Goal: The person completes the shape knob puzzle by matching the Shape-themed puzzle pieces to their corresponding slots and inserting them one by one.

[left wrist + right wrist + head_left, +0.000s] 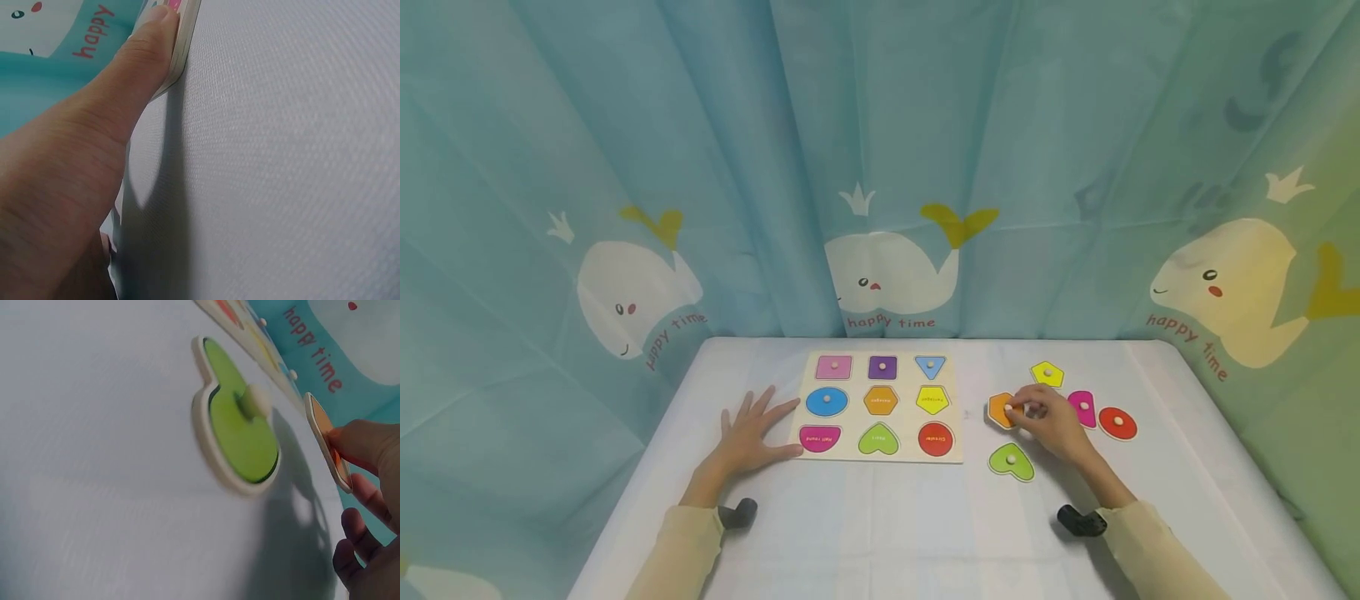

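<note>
A wooden shape puzzle board [868, 417] lies on the table. My left hand [748, 437] is spread beside its left edge, the thumb resting on the near left corner, as the left wrist view also shows. My right hand [1048, 421] pinches the knob of an orange hexagon puzzle piece [997, 410], tilted and raised off the cloth in the right wrist view. Around that hand lie a green heart piece [1011, 462], a yellow pentagon piece [1047, 374], a magenta half-round piece [1082, 408] and a red circle piece [1117, 423].
Knobbed pieces sit in the board's far row: a pink rectangle [834, 372], a purple square [887, 375] and a blue triangle [930, 373]. A blue oval [827, 406] fills the middle row's left slot. Behind the white-clothed table [910, 533] hangs a whale-print curtain [760, 167].
</note>
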A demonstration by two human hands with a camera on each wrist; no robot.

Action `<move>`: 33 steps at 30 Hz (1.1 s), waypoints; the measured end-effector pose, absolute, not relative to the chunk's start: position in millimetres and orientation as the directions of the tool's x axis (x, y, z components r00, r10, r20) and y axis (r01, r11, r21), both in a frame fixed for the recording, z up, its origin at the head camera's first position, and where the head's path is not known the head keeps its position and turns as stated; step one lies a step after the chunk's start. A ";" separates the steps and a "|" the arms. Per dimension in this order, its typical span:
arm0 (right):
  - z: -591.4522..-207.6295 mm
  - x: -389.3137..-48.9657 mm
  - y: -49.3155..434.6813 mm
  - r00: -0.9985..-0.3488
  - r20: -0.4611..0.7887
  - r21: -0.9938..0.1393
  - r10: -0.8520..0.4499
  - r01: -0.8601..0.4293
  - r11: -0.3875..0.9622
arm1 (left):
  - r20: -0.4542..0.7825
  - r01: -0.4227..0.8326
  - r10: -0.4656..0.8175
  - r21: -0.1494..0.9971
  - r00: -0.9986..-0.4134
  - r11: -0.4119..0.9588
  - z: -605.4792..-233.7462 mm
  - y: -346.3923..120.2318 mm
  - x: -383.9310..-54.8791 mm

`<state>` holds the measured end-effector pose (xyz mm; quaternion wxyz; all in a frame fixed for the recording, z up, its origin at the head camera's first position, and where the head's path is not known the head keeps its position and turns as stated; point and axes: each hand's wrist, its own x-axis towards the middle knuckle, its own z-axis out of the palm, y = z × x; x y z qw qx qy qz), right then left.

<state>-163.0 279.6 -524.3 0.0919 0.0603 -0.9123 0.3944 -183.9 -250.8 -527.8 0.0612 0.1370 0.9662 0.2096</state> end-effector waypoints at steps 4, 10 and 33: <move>-519.1 -168.0 272.7 -0.973 0.227 -0.713 -0.052 -0.202 0.671 | -0.067 0.231 0.288 0.436 -0.955 0.869 -526.6 -250.8 -183.2; -511.8 -177.3 258.8 -0.978 0.204 -0.734 -0.049 -0.186 0.653 | -0.076 0.222 0.285 0.451 -0.955 0.865 -524.9 -250.5 -181.7; -492.4 -204.5 196.5 -0.968 0.223 -0.777 -0.116 -0.249 0.578 | -0.073 0.219 0.279 0.443 -0.958 0.869 -521.6 -248.3 -179.5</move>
